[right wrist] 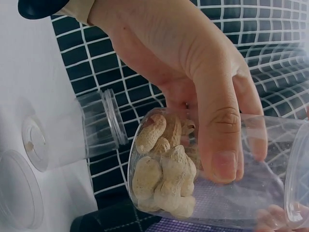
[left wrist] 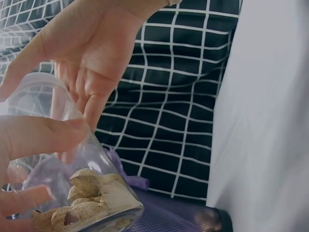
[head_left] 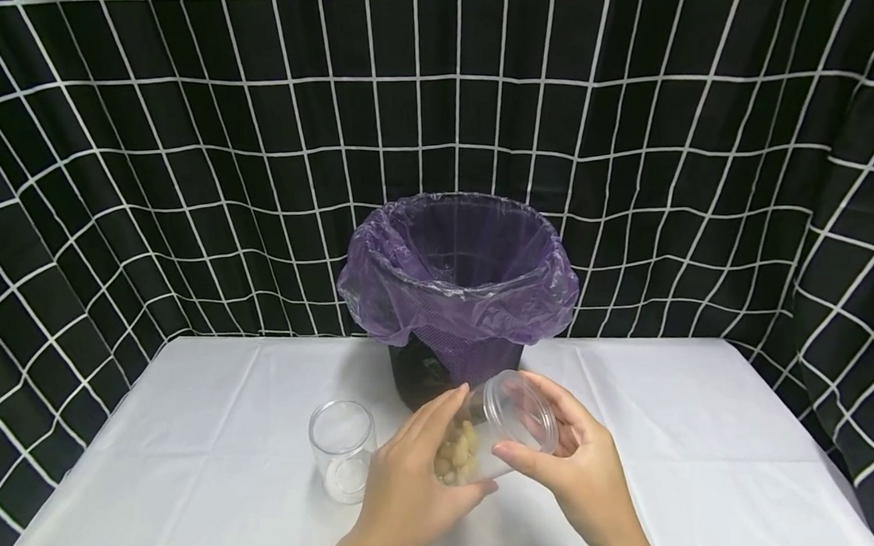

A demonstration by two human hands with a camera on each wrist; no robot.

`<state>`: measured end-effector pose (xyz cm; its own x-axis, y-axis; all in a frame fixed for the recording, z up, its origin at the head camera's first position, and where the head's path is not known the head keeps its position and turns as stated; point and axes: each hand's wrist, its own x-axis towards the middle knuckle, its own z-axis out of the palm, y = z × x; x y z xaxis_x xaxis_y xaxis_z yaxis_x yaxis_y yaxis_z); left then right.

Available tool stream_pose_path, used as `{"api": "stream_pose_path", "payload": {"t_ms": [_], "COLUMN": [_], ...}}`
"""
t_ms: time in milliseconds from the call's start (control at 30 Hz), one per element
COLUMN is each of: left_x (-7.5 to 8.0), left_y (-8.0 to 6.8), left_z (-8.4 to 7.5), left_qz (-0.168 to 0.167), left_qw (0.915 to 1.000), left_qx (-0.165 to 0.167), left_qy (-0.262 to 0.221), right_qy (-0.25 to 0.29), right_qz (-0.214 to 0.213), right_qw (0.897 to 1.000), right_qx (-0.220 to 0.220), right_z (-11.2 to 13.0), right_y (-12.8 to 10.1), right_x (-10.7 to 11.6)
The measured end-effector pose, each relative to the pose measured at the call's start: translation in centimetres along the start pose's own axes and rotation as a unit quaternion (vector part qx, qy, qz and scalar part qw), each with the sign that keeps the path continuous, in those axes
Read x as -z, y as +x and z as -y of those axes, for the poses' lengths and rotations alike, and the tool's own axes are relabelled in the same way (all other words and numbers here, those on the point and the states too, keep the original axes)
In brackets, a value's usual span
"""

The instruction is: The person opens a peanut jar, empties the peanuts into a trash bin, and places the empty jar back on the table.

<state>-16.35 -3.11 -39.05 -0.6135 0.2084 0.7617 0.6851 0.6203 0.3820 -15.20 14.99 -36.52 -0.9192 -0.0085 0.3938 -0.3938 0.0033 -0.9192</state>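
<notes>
A clear plastic jar with several unshelled peanuts at its base end is held tilted above the table. My left hand grips the peanut end, its thumb across the wall in the right wrist view. My right hand holds the mouth end, thumb on the near side and fingers behind. Whether a lid covers that mouth, I cannot tell. Left of my left hand stands a second clear jar, upright, a tiny pale speck at its bottom in the right wrist view.
Behind the hands stands a dark mesh bin lined with a purple bag. A clear round lid lies near the second jar. White cloth covers the table; a black-and-white grid curtain surrounds it.
</notes>
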Motion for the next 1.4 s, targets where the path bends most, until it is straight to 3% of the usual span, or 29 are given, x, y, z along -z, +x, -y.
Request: {"api": "stream_pose_path", "payload": {"t_ms": [367, 567, 767, 867, 1000, 1167, 1400], "left_x": [-0.1, 0.4, 1.0, 1.0, 0.8, 0.5, 0.4], "left_y": [-0.1, -0.2, 0.0, 0.2, 0.4, 0.5, 0.4], "left_z": [0.1, 0.0, 0.1, 0.3, 0.7, 1.2, 1.4], "left_qz": [-0.005, 0.03, 0.058, 0.061, 0.043, 0.014, 0.02], "left_qw": [0.9999, 0.9988, 0.9967, 0.9972, 0.9987, 0.9978, 0.9969], "left_qx": [0.013, 0.013, 0.004, 0.001, -0.027, -0.058, -0.062], "left_qy": [0.006, -0.038, -0.058, -0.044, -0.004, 0.029, 0.043], "right_qy": [-0.011, -0.026, -0.03, -0.032, -0.043, -0.048, -0.071], "right_qz": [-0.002, 0.024, 0.05, 0.065, 0.069, 0.045, 0.015], "right_qw": [1.0, 0.999, 0.998, 0.997, 0.997, 0.998, 0.996], "right_qx": [-0.015, 0.016, 0.013, 0.006, 0.001, -0.006, -0.057], "right_z": [-0.1, 0.4, 0.6, 0.5, 0.4, 0.5, 1.2], "right_y": [0.0, -0.1, 0.0, 0.1, 0.2, 0.1, 0.1], "right_x": [0.0, 0.3, 0.6, 0.7, 1.0, 1.2, 0.9]}}
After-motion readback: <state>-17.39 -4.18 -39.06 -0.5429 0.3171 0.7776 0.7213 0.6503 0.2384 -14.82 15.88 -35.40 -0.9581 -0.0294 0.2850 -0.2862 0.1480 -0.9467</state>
